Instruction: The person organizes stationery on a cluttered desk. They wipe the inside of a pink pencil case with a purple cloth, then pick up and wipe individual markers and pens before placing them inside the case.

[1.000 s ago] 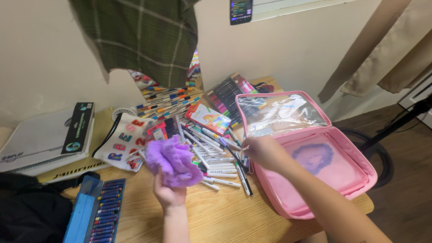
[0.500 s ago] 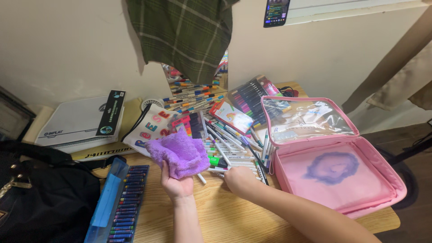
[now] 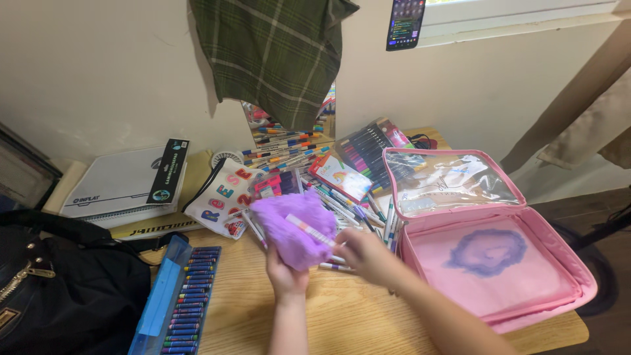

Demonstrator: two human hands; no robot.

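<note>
My left hand (image 3: 286, 278) grips a fluffy purple cloth (image 3: 292, 222) from below, just above the wooden desk (image 3: 342, 315). My right hand (image 3: 365, 253) holds a white marker (image 3: 309, 231) with a pink cap, laid across the cloth. Behind both hands lies a heap of loose markers (image 3: 342, 200). To the right an open pink case (image 3: 490, 263) with a clear lid and a purple stain inside rests on the desk.
A blue box of crayons (image 3: 181, 299) lies at the front left, beside a black bag (image 3: 66, 289). A white pouch with coloured letters (image 3: 220, 194), a notebook (image 3: 121, 184), a small mirror and a green plaid cloth (image 3: 276, 52) line the wall.
My right hand has lifted a marker off the pile and brought it onto the purple cloth. The left hand has raised the cloth and shifted it slightly right.
</note>
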